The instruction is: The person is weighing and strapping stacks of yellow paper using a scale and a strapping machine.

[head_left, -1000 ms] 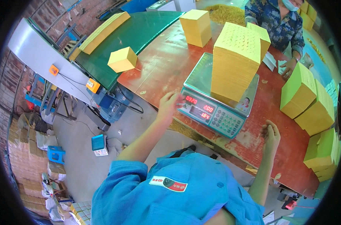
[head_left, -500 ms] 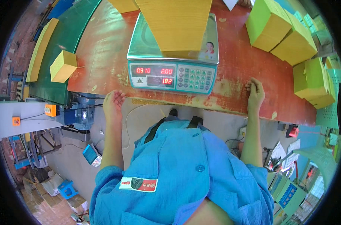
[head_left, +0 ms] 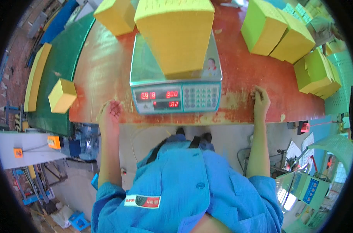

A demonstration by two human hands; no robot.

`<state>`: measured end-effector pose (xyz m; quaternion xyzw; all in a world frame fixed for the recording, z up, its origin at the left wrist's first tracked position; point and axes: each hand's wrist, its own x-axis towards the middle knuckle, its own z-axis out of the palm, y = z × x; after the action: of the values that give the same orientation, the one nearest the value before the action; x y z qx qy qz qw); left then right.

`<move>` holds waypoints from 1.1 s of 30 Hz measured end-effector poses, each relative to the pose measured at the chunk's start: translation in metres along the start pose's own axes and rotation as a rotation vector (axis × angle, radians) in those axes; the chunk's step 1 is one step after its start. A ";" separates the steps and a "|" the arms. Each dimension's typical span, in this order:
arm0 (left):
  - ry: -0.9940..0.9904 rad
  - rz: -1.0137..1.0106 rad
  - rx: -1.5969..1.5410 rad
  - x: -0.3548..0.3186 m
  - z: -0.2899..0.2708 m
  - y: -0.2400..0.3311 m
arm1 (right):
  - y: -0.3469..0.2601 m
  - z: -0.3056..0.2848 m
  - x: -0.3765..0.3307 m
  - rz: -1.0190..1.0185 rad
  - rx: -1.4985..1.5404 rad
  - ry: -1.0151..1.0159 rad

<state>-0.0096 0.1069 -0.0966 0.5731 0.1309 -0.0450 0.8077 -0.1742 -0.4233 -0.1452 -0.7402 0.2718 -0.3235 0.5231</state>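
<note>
A yellow cardboard box (head_left: 176, 39) stands on the metal pan of a digital scale (head_left: 176, 97) in front of me. Red digits glow on the scale's display, with a keypad to their right. My left hand (head_left: 110, 111) hovers by the table's near edge, left of the scale, fingers loosely bent and apart, holding nothing. To the right of the scale, my right hand (head_left: 261, 100) is over the red tabletop with relaxed, half-curled fingers and nothing visible in it. Neither hand touches the box or the scale.
The worn red table (head_left: 246, 73) spans the front. Yellow boxes (head_left: 265, 31) line its right side; another box (head_left: 115, 17) stands behind the scale, to its left. A small yellow box (head_left: 62, 96) and a long one (head_left: 36, 77) are by the green surface (head_left: 56, 66) at left.
The view has tilted, so the table, scale and boxes sit lower and more of the big box shows. Both hands stay beside the scale, empty; the box remains on its pan.
</note>
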 end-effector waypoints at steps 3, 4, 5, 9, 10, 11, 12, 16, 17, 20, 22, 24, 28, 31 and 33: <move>-0.182 0.047 0.009 0.009 0.033 0.037 | -0.004 0.002 -0.003 -0.011 -0.011 0.003; -0.200 0.066 0.008 0.006 0.048 0.054 | -0.005 0.002 -0.004 -0.007 -0.007 -0.007; -0.261 0.166 0.058 0.004 0.068 0.072 | -0.006 0.002 -0.005 -0.019 0.005 0.013; -0.393 0.699 0.392 -0.027 0.165 0.138 | -0.004 -0.001 -0.006 -0.041 0.022 0.041; -0.412 0.714 0.393 -0.032 0.183 0.150 | -0.002 -0.002 -0.006 -0.053 0.032 0.043; -0.529 0.921 0.503 -0.035 0.199 0.161 | 0.000 -0.001 -0.006 -0.059 0.044 0.058; -0.647 1.129 0.612 -0.038 0.215 0.170 | 0.002 0.000 -0.005 -0.066 0.042 0.061; -0.766 1.086 0.871 -0.050 0.264 0.188 | 0.000 0.000 -0.005 -0.056 0.030 0.053; -0.776 1.093 0.939 -0.044 0.270 0.187 | 0.000 0.000 -0.005 -0.052 0.039 0.066; -0.795 1.106 1.003 -0.032 0.280 0.183 | 0.000 -0.001 -0.003 -0.047 0.068 0.077; -0.792 1.021 1.033 -0.028 0.280 0.184 | -0.002 0.000 -0.002 -0.083 0.026 0.066; -0.808 0.979 0.975 -0.023 0.278 0.183 | -0.002 0.000 -0.002 -0.079 0.040 0.062; -0.790 0.885 0.900 -0.025 0.280 0.185 | -0.001 0.000 -0.003 -0.058 0.098 0.058; -0.621 1.186 0.864 -0.028 0.278 0.181 | -0.006 -0.003 -0.004 -0.046 0.119 0.039; -0.599 1.417 0.854 -0.058 0.293 0.180 | -0.005 -0.010 -0.010 0.084 0.312 0.010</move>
<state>0.0213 -0.1116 0.1734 0.7368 -0.5009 0.2731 0.3627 -0.1875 -0.4204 -0.1400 -0.6364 0.2514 -0.3433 0.6434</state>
